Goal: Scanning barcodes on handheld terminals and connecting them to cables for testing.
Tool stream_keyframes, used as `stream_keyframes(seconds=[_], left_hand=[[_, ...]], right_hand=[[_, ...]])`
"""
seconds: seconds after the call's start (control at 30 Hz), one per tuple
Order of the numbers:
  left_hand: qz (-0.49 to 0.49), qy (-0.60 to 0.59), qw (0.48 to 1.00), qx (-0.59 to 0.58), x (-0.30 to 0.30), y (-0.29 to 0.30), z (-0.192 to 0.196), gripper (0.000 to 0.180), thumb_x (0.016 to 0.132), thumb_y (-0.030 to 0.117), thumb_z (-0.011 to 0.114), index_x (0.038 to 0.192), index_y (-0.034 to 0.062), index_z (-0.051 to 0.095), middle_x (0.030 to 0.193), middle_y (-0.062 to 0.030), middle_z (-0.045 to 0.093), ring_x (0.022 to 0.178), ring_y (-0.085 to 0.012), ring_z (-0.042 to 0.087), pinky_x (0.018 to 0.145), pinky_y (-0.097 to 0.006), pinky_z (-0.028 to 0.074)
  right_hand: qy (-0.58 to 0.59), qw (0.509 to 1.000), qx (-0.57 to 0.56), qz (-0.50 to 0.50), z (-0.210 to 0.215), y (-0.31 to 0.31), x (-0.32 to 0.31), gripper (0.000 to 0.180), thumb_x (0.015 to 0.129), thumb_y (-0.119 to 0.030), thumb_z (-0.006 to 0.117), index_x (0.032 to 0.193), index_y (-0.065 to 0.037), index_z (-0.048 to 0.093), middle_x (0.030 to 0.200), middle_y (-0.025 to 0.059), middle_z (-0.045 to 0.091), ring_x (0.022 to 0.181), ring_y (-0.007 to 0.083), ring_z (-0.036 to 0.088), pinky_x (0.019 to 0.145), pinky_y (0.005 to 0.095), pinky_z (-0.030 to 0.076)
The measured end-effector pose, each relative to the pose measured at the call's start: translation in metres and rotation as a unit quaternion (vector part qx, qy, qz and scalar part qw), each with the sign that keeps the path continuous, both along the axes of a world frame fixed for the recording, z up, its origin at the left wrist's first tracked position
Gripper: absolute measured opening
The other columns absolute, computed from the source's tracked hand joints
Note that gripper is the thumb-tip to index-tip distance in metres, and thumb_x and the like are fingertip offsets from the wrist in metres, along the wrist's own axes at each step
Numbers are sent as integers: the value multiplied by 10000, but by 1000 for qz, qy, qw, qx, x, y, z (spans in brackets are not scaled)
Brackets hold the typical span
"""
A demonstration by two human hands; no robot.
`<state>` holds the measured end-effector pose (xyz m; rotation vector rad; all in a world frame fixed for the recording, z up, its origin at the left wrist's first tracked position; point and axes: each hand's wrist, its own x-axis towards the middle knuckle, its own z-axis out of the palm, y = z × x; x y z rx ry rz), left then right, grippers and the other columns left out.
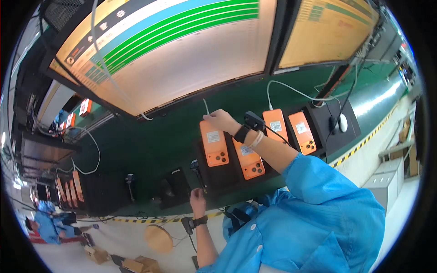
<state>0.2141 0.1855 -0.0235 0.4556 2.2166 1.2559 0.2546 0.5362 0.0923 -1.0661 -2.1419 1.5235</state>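
My right hand (220, 121) is closed at the far end of an orange phone (213, 143), where a white charging cable (206, 106) runs in; the fingers hide the plug. This phone lies back side up, with a white label and its cameras at the near end. Beside it to the right, a second orange phone (249, 160) is partly under my right forearm. My left hand (198, 203) is closed near the table's front edge, just below a small dark device (196, 169). Whatever its fingers may hold is too small to make out.
Two more orange phones (275, 124) (302, 133) lie farther right, one plugged into a white cable. A white mouse (342, 123) rests on a black mat. Large monitors (200, 54) stand behind. Several phones (76, 186) lie at far left; a person (52, 225) is beyond.
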Motion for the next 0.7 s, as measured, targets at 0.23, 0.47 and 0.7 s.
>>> stream_keyframes(seconds=[0.23,0.47,0.7], left_hand=[[-2,83,996,-15,-12,12,-94,269,886,140,626,1094,-28,595,993,-192,605,956,-326,605,865,-408,472],[84,-74,993,25,-45,23,-196,590,853,261,697,1290,-57,461,1141,-247,615,1077,-373,598,943,-422,455],[46,-106,991,64,-55,9,-214,466,921,189,625,1301,-39,482,1158,-166,645,1037,-272,625,900,-356,479]], right_hand=[[78,993,59,64,34,-30,23,377,904,-316,655,853,58,653,685,179,627,607,249,604,596,392,476],[12,991,79,109,20,-68,24,377,942,-308,597,840,53,631,767,245,655,742,405,657,656,455,495],[37,993,80,81,27,-77,20,318,963,-291,577,884,16,612,750,229,641,741,408,644,677,498,503]])
